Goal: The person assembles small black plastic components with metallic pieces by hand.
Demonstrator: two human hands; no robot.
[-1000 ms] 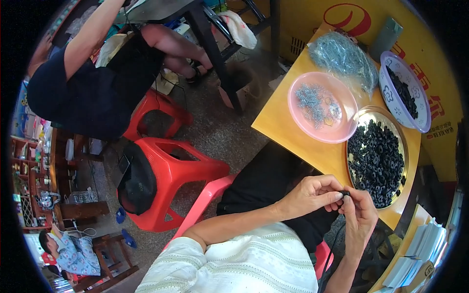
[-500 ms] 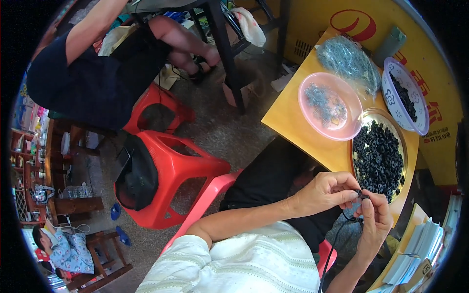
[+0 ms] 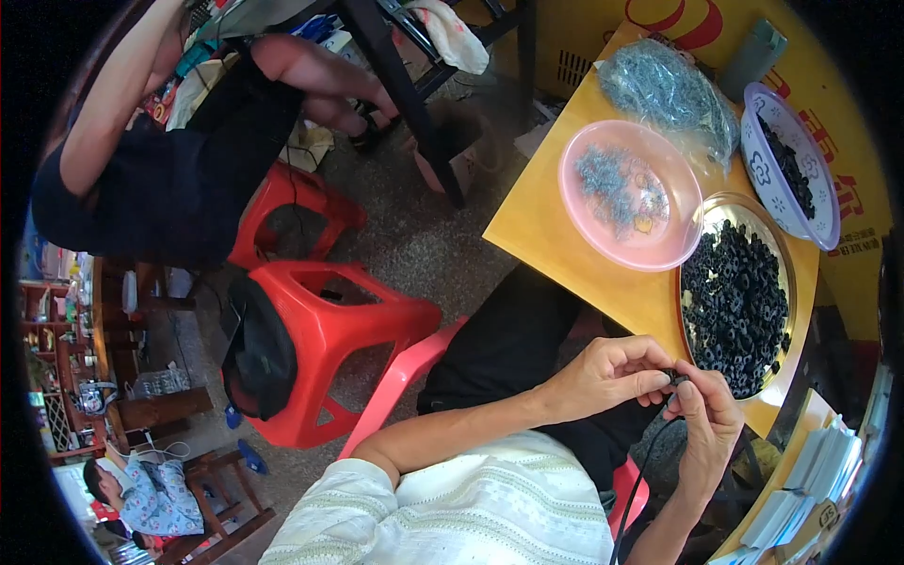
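In front of my chest, just off the near edge of the gold tray (image 3: 770,388), my two hands meet at the fingertips. Thumb and fingers of my left hand (image 3: 617,375) pinch a small black part (image 3: 674,377). My right hand (image 3: 708,414) grips the same part from the other side. A thin black cord (image 3: 648,461) runs down from the fingers of my right hand past my lap. The fingers hide most of the part, so its exact kind is unclear. Many small black ring-like pieces (image 3: 734,301) are heaped on the tray.
On the yellow table (image 3: 527,221) are a pink bowl (image 3: 579,226) of small metal-looking pieces, a clear plastic bag (image 3: 664,94) and a patterned white bowl (image 3: 767,184) of black pieces. Red stools (image 3: 339,330) stand left; another person (image 3: 141,188) sits beyond.
My joined hands have drawn slightly left, away from the tray's edge, still pinching the black part. The whole view has shifted a little. The other person's arm has moved.
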